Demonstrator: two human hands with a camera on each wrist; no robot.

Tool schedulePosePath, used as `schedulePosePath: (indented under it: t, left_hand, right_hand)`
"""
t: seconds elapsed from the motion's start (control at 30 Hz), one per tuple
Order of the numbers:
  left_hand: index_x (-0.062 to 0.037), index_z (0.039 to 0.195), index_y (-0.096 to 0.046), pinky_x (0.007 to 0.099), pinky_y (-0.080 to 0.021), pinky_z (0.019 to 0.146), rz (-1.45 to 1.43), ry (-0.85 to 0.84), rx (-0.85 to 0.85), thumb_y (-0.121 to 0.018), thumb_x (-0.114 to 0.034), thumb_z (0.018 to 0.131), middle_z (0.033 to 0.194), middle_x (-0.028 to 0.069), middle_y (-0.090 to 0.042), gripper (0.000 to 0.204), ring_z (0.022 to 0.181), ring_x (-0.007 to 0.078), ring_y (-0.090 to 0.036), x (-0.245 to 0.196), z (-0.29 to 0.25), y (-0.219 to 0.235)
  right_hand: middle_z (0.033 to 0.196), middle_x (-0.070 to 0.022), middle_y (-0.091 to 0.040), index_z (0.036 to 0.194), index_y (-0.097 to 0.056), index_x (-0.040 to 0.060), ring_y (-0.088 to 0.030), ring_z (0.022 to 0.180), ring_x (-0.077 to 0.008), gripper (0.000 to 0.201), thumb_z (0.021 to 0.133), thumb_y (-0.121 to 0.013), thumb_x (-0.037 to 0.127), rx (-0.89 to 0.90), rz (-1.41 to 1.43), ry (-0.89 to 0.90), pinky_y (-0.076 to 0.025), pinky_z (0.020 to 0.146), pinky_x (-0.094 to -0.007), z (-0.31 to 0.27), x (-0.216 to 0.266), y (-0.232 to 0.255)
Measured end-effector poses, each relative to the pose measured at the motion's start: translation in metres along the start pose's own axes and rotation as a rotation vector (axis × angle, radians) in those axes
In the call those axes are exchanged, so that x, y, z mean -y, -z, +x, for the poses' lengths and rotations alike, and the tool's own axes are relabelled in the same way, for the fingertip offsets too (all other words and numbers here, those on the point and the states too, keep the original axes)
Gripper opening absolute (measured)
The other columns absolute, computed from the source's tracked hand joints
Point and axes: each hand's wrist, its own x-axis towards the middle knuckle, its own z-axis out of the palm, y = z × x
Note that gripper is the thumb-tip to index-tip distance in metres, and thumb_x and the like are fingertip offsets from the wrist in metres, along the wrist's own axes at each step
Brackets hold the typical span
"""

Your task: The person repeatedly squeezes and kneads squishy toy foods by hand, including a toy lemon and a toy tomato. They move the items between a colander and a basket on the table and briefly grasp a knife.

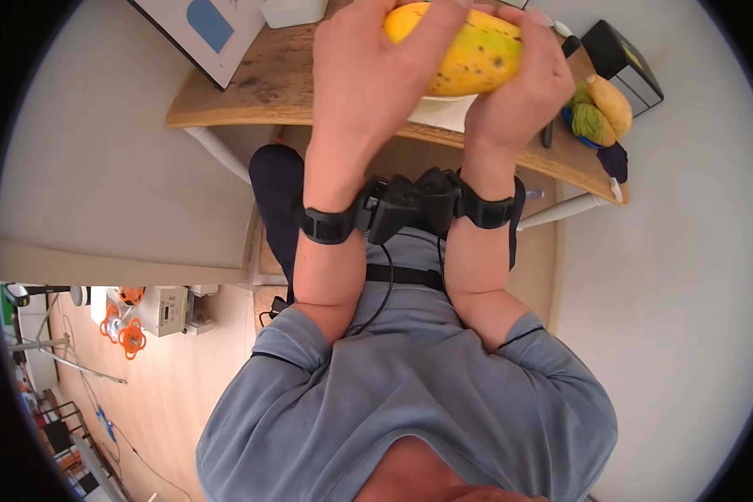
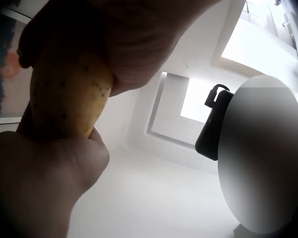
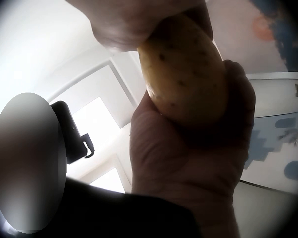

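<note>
A yellow fruit (image 1: 477,63), papaya-like in shape, has a greenish patch and dark brown spots. My left hand (image 1: 364,79) grips its left end, thumb laid across the near side. My right hand (image 1: 523,96) holds the right end with fingers curled round it. Raised in front of the body, the fruit overlaps the table edge in the head view. Seen from below in the left wrist view, the fruit (image 2: 72,94) shows its speckled skin between both hands. The right wrist view also shows the fruit (image 3: 184,74), its upper end covered by a hand.
A wooden table (image 1: 268,88) stands ahead, with a white container (image 1: 294,12) and a framed picture (image 1: 197,38) at its left. On the right are a blue bowl (image 1: 584,139) of yellow and green produce, a black box (image 1: 619,63) and a dark purple item (image 1: 613,161).
</note>
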Motion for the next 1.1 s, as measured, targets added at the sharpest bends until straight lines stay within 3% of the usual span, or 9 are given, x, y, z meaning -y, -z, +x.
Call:
schedulePosePath:
  t: [0.03,0.13,0.37,0.57,0.67,0.77,0.87,0.93,1.1]
  left_hand:
    - [0.0056,0.081,-0.059,0.0253,-0.045,0.058,0.027,0.012,0.006,-0.065,-0.024,0.089,0.065,0.0084,-0.057,0.031,0.064,0.0087,-0.052,-0.006,-0.002,-0.003]
    - [0.0049,0.084,-0.058,0.0275,-0.046,0.058,0.042,-0.214,-0.007,-0.066,-0.022,0.088,0.066,0.0125,-0.059,0.029,0.063,0.0137,-0.058,-0.005,-0.012,-0.009]
    - [0.0040,0.090,-0.058,0.0282,-0.049,0.060,0.003,-0.346,-0.038,-0.067,-0.021,0.087,0.073,0.0155,-0.064,0.026,0.065,0.0197,-0.064,0.013,-0.018,-0.014]
    - [0.0046,0.090,-0.057,0.0286,-0.050,0.060,0.006,-0.392,-0.033,-0.067,-0.021,0.087,0.075,0.0166,-0.064,0.027,0.065,0.0194,-0.064,0.015,-0.020,-0.008]
    - [0.0050,0.091,-0.056,0.0289,-0.050,0.060,-0.044,-0.401,-0.051,-0.068,-0.022,0.086,0.074,0.0166,-0.064,0.030,0.065,0.0193,-0.064,0.015,-0.024,-0.009]
    - [0.0056,0.091,-0.056,0.0294,-0.050,0.060,-0.178,-0.414,-0.062,-0.069,-0.024,0.084,0.073,0.0162,-0.063,0.033,0.065,0.0197,-0.064,0.008,-0.027,-0.012]
    - [0.0051,0.092,-0.056,0.0293,-0.050,0.059,-0.015,-0.422,-0.032,-0.070,-0.025,0.084,0.073,0.0159,-0.063,0.034,0.064,0.0198,-0.063,0.014,-0.026,-0.008]
    - [0.0045,0.092,-0.056,0.0292,-0.049,0.059,-0.070,-0.399,-0.031,-0.071,-0.026,0.083,0.072,0.0156,-0.063,0.034,0.063,0.0198,-0.063,0.007,-0.030,-0.006]
    - [0.0002,0.100,-0.061,0.0212,-0.046,0.064,0.157,-0.382,-0.069,-0.061,-0.041,0.089,0.083,0.0048,-0.062,0.043,0.068,0.0090,-0.056,0.025,-0.038,0.005]
  right_hand:
    - [0.081,-0.0068,-0.066,0.084,-0.063,-0.0056,-0.059,0.072,-0.0124,0.026,0.094,-0.050,0.015,-0.007,0.005,-0.001,-0.046,0.067,-0.0239,0.003,0.000,0.006]
    - [0.084,-0.0132,-0.063,0.084,-0.060,-0.0073,-0.062,0.072,-0.0206,0.023,0.092,-0.048,0.010,0.008,-0.497,0.611,-0.049,0.073,-0.0276,0.012,-0.003,0.020]
    - [0.087,-0.0161,-0.062,0.091,-0.057,-0.0085,-0.063,0.073,-0.0238,0.019,0.091,-0.048,0.008,-0.022,-0.478,0.707,-0.052,0.070,-0.0334,0.007,-0.003,0.025]
    - [0.095,-0.0191,-0.059,0.104,-0.053,-0.0075,-0.064,0.075,-0.0274,0.020,0.093,-0.049,0.009,0.202,-0.651,0.600,-0.055,0.071,-0.0373,0.001,0.003,0.036]
    - [0.102,-0.0199,-0.056,0.115,-0.046,-0.0029,-0.064,0.078,-0.0279,0.025,0.093,-0.051,0.009,0.124,-0.660,0.921,-0.055,0.071,-0.0386,0.005,-0.010,0.036]
    - [0.108,-0.0205,-0.053,0.121,-0.040,0.0010,-0.063,0.080,-0.0284,0.034,0.091,-0.055,0.007,0.318,-0.367,0.861,-0.056,0.072,-0.0398,0.009,-0.024,0.038]
    - [0.109,-0.0206,-0.052,0.121,-0.040,0.0018,-0.063,0.080,-0.0282,0.036,0.089,-0.058,0.005,0.042,-0.030,0.740,-0.056,0.072,-0.0399,0.007,-0.043,0.030]
    - [0.109,-0.0208,-0.052,0.122,-0.040,0.0013,-0.062,0.079,-0.0281,0.038,0.089,-0.059,0.005,0.288,-0.472,0.899,-0.056,0.071,-0.0398,0.003,-0.004,0.037]
    - [0.108,-0.0220,-0.051,0.123,-0.040,0.0000,-0.062,0.079,-0.0282,0.037,0.090,-0.057,0.004,0.224,-0.587,0.939,-0.056,0.071,-0.0397,-0.010,-0.002,0.027]
